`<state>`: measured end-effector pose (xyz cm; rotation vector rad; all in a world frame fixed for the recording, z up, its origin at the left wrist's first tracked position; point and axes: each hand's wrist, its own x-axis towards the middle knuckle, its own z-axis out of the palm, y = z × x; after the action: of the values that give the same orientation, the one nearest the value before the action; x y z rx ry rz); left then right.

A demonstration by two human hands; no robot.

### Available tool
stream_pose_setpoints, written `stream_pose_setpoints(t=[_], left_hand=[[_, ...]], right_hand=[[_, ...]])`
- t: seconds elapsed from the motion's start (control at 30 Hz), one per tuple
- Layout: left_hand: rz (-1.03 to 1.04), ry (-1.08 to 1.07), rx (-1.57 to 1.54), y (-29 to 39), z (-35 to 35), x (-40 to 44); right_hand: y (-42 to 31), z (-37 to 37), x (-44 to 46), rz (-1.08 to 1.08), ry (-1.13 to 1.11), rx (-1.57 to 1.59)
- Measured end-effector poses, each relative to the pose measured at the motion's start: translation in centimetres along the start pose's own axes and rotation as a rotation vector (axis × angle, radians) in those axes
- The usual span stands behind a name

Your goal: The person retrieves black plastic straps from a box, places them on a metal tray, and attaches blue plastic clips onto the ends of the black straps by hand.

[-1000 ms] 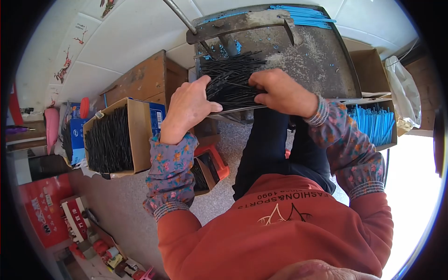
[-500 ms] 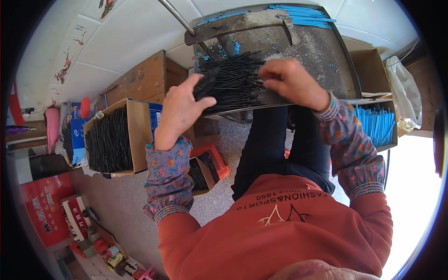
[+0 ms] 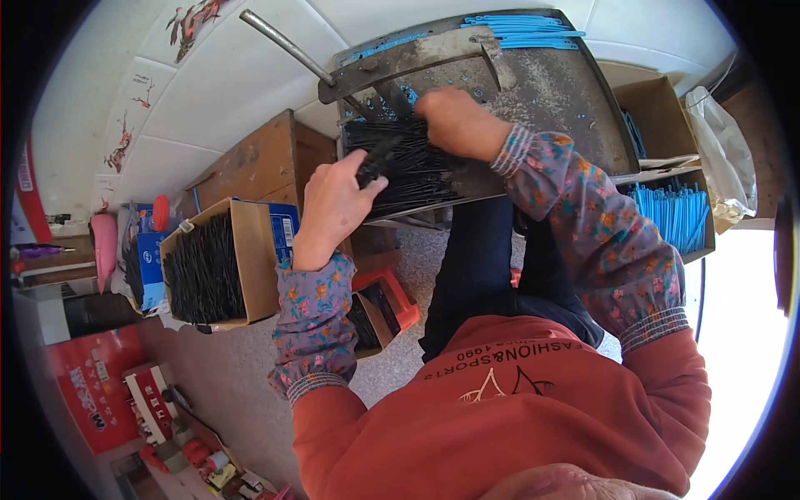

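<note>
A pile of thin black plastic strips lies on the left part of a worn metal tray. My left hand is wrapped round a bundle of black strips at the pile's left side, the thumb on the near side. My right hand is at the far right of the pile, its fingers curled down beside the strips. Its fingertips are mostly hidden, so what it pinches does not show clearly. Just beyond the hands is a metal lever tool with a rod handle.
Blue strips lie at the tray's back edge, with blue scraps near the lever. A carton of black strips is at left; a box of blue strips is at right. A red stool is below the tray.
My right hand has moved left and away from me, across the pile toward the lever. My left hand keeps its bundle, which now slants toward the right hand. The view has shifted slightly.
</note>
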<state>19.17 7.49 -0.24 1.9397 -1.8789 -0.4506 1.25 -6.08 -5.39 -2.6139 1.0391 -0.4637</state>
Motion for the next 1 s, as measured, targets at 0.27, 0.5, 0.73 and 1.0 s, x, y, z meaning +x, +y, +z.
stream_pose_setpoints(t=[0.27,0.5,0.73,1.0], left_hand=[[0.289,0.4,-1.232,6.5,3.3,3.7],[0.314,0.28,-1.142,7.2,10.0,8.8],[0.226,0.332,-1.019,7.0,10.7,9.3],[0.167,0.206,-1.282,7.7,9.4,8.9]], right_hand=[[12.8,-4.5,-2.0,-0.038,0.184,-0.197],[15.6,-4.9,-1.9,-0.129,0.427,-0.494],[14.5,-4.5,-2.4,-0.137,0.338,-0.5],[15.0,-4.5,-2.8,-0.125,0.311,-0.597]])
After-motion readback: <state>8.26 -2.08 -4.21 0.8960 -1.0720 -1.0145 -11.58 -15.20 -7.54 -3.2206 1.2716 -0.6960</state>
